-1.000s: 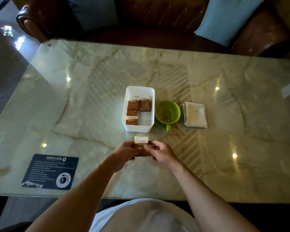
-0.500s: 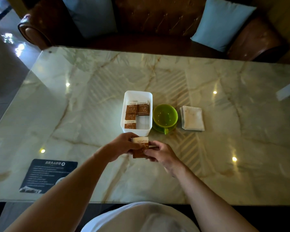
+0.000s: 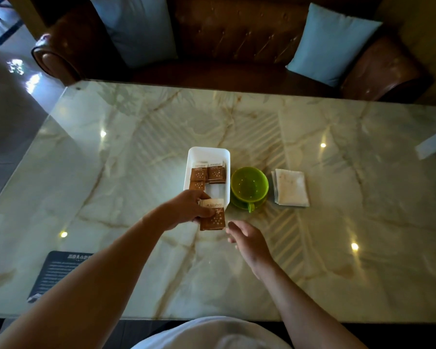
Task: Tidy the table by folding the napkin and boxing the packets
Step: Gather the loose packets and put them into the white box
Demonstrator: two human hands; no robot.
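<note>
Right hand (image 3: 247, 241) has released packets (image 3: 213, 217); left hand (image 3: 188, 209) holds them alone.

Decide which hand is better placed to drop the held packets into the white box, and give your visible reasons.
Left. The left hand already grips the stack of brown packets right at the near end of the white box. The right hand is open, empty and apart from the stack.
</note>
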